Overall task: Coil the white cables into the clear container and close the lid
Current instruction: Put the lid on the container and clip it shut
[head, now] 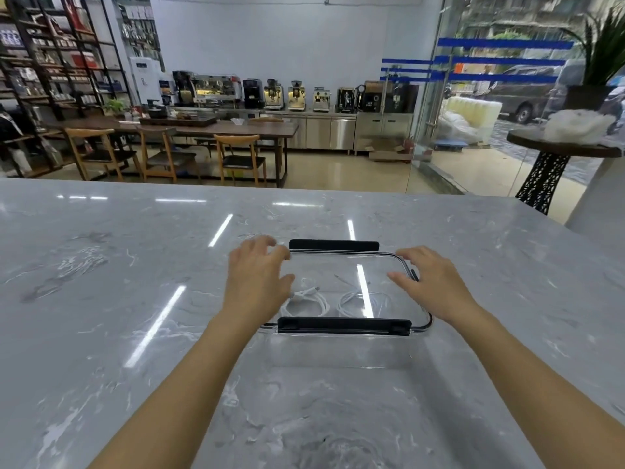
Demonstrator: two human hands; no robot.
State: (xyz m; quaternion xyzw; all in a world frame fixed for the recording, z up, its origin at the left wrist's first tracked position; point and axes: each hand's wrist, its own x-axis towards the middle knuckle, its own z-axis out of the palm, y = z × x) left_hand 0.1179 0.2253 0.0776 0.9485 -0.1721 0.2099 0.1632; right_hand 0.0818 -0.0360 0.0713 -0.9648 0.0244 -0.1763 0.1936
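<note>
Hands spread: your left hand (pixel 257 280) and right hand (pixel 431 284) flank the lidded clear container (pixel 341 346) holding coiled white cables (pixel 306 299) on the counter (pixel 101 282).

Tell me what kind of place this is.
Likely a coffee equipment showroom or cafe: a row of espresso machines on a steel counter, stocked shelves, a long wooden table with chairs.

Glossy grey marble-look counter (pixel 135 265), clear smooth plastic container (pixel 338 350) — matt black clips (pixel 343 325), white cables (pixel 313 299)
</note>
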